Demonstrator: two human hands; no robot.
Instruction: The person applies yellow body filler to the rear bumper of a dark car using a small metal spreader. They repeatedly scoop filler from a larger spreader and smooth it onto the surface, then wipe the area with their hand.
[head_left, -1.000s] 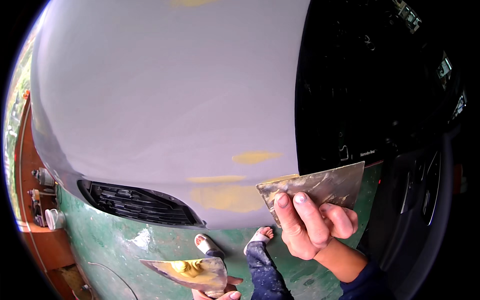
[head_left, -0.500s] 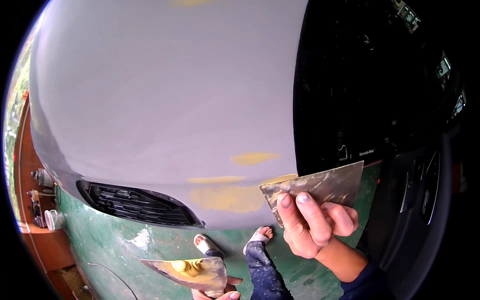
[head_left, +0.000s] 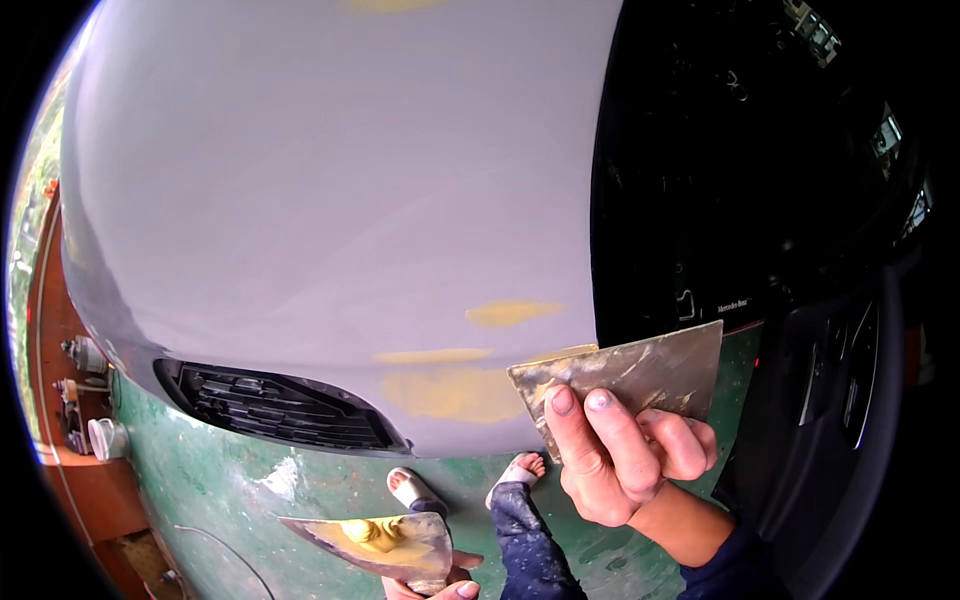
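Bare grey panel above scraper

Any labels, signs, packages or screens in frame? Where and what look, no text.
Lettered badge: on the dark vehicle to the right of the grey car panel, just above the metal spreader blade held by the right hand; small pale lettering on black with a thin red strip below.
Packages, signs, screens: none clearly visible.
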